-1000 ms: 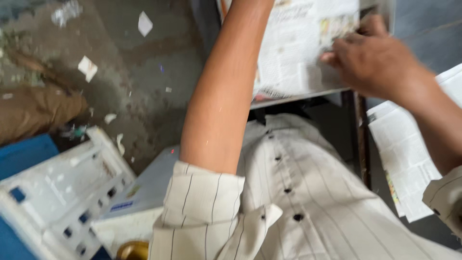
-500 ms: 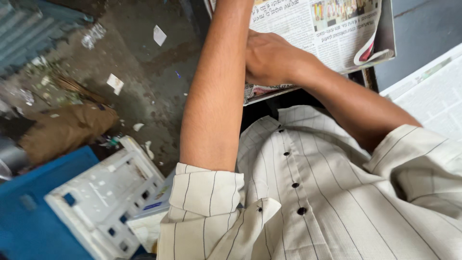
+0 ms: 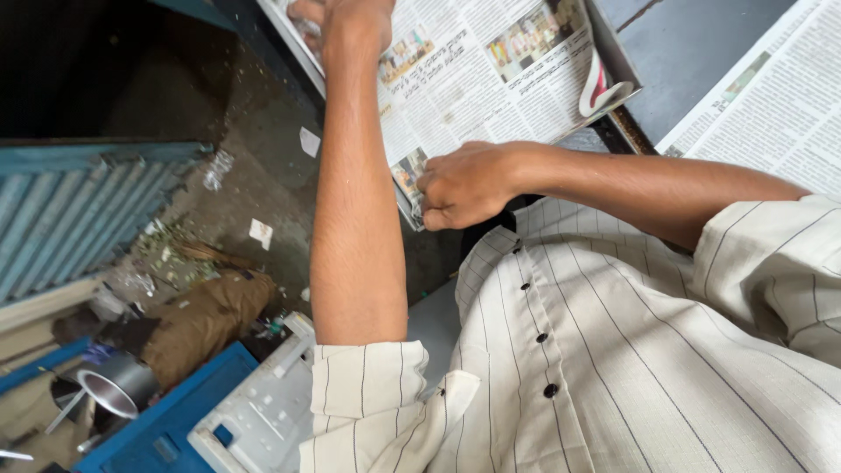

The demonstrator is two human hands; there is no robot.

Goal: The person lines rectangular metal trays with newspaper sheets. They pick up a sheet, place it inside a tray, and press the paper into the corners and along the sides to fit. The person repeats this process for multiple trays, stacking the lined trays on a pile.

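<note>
Right hand point(image 3: 464, 186) slid down to near edge of newspaper point(image 3: 491, 70), now pinching its lower corner; left hand point(image 3: 343, 19) grips far edge, fist closed. Sheet lies on grey tray point(image 3: 618, 61). Folding step likely; next needs both edges pulled together evenly.

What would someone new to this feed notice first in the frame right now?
Two bare forearms cross the middle of the view: the left hand grips the top edge of a spread newspaper at the upper centre, while the right hand pinches its lower left corner. A cream striped shirt fills the lower right, and at lower left lie a blue crate and a shiny metal cup on a littered floor.
</note>
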